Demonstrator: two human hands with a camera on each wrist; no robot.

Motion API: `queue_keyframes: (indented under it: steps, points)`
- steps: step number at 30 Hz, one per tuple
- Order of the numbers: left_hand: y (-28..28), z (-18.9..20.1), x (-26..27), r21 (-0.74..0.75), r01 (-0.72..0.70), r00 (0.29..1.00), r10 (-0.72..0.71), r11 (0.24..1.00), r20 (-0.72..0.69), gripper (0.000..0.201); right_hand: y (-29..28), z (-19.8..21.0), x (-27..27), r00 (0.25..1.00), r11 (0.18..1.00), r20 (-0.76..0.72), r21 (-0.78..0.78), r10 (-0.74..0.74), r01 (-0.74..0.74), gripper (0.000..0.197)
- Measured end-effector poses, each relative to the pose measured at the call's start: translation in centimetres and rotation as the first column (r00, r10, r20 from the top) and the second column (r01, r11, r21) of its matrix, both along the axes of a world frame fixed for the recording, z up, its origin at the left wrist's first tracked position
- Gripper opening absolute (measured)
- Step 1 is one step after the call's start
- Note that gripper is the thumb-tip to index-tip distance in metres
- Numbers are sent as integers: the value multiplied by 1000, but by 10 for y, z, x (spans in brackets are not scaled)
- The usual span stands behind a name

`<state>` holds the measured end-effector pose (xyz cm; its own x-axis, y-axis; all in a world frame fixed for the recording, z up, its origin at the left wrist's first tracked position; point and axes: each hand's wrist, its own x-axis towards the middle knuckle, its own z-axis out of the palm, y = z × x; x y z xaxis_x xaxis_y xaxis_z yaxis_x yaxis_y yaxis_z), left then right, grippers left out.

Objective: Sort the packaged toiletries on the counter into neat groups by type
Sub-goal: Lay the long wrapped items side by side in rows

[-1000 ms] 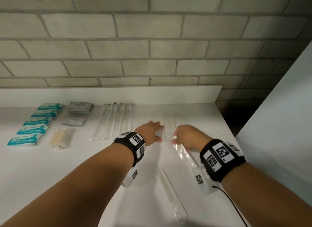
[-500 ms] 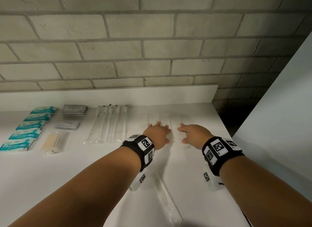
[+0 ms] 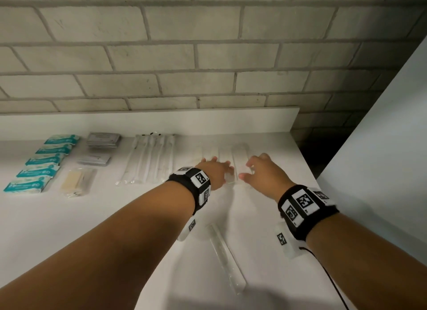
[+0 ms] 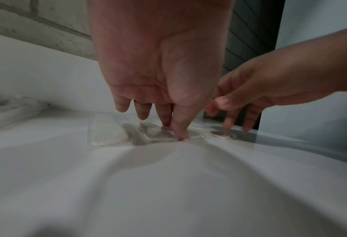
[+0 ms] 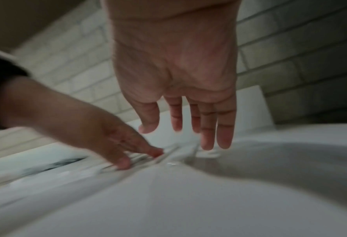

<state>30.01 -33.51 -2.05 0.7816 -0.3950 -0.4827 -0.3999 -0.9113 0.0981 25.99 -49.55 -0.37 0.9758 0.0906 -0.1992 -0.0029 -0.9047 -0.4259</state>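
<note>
Several clear flat packets [image 3: 239,155] lie side by side at the back right of the white counter [image 3: 69,229]. My left hand [image 3: 219,169] presses on their near ends with straight fingers; in the left wrist view its thumb and fingertips [image 4: 181,136] touch clear plastic [image 4: 107,134]. My right hand [image 3: 251,171] is just to the right, with relaxed, spread fingers over the rightmost packet. In the right wrist view its fingers [image 5: 215,141] hang straight above the plastic [image 5: 168,158] and hold nothing. One more long clear packet [image 3: 227,261] lies alone near the front, between my forearms.
Sorted groups lie to the left: a column of teal packets [image 3: 44,162], two stacks of grey sachets [image 3: 102,140], a beige item in a clear bag [image 3: 77,181], a row of wrapped toothbrushes [image 3: 150,159]. A brick wall stands behind. The counter ends at right beside a white panel [image 3: 381,159].
My right hand carried a long clear packet to the back row, laid it beside the others and let go. Both hands pressed the row flat; the right one has since lifted slightly.
</note>
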Motion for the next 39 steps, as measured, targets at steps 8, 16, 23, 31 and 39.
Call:
queue_keyframes:
  steps: [8,16,23,31,39]
  points:
    - [-1,2,2,24,-5,1000,5,1000,-27,78,79,7,-76,801,761,-412,-310,433,-571,50]
    - [-1,2,1,3,-48,998,49,999,-37,78,6,12,-28,852,933,-523,-296,22,-206,25]
    - [-2,2,0,-4,-27,1000,27,1000,0,78,-50,-9,19,909,935,-357,-343,-216,88,30]
    - [-7,-2,6,49,75,985,-81,996,151,66,-67,-10,28,992,958,-128,-284,-1,-35,48]
    - [-45,-8,9,-24,-4,974,9,1000,227,57,-65,-19,42,973,955,-210,-253,99,-152,58]
